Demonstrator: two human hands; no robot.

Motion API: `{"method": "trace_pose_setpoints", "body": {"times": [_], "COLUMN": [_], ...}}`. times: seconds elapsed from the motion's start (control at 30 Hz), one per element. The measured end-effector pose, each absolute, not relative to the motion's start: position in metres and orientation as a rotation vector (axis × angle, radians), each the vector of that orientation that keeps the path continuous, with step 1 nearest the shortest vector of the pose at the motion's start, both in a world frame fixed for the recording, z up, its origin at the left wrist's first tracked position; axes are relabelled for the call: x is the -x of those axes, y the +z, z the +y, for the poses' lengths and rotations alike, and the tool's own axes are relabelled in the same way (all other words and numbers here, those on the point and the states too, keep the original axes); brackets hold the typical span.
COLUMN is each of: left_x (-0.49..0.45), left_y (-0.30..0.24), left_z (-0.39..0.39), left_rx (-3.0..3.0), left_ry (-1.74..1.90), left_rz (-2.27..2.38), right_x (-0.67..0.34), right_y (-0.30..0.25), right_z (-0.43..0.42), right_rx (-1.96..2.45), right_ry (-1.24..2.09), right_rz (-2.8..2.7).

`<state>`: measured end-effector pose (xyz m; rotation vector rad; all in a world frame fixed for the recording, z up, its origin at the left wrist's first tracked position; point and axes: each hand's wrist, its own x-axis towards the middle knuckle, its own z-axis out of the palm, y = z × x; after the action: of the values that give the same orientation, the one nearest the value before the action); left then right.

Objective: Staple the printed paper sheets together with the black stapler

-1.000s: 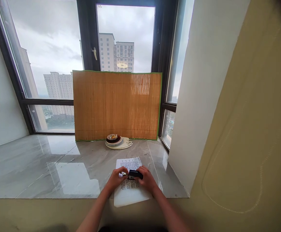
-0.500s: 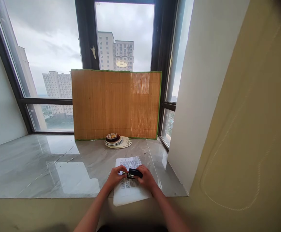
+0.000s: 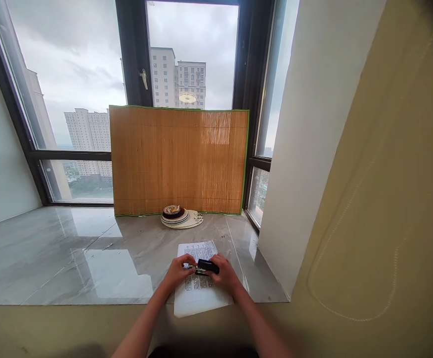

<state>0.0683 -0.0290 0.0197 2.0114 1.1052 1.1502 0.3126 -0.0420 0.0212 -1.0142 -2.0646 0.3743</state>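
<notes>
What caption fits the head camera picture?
Both hands, left and right, hold a stapler over papers on a marble sill.

We see our own two forearms come up from the bottom edge of the view, both bare from the elbow down: no sleeves, no cuffs, no gloves. Our left hand (image 3: 178, 273) and right hand (image 3: 225, 275) are bare as well; at this size we cannot make out any ring, and neither wrist shows a watch or band. The forearms are slim and taper toward the wrists. The fingers (image 3: 188, 260) are too small here for us to tell anything about the nails. Between the two arms, at the very bottom edge, a dark strip shows, which may be our clothing; we cannot tell.
</notes>
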Motion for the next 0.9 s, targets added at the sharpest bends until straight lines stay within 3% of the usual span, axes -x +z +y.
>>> {"method": "trace_pose_setpoints", "body": {"times": [0.6, 0.9], "left_x": [-0.068, -0.075], "left_y": [0.021, 0.019], "left_z": [-0.033, -0.036], "left_rx": [-2.051, -2.089], "left_ry": [1.217, 1.061], "left_rz": [1.085, 1.028], "right_x": [-0.33, -0.325], "right_y": [0.009, 0.014], "right_z": [-0.025, -0.032], "right_rx": [1.062, 0.847], "right_ry": [0.685, 0.731], "right_rz": [-1.62, -1.841]}}
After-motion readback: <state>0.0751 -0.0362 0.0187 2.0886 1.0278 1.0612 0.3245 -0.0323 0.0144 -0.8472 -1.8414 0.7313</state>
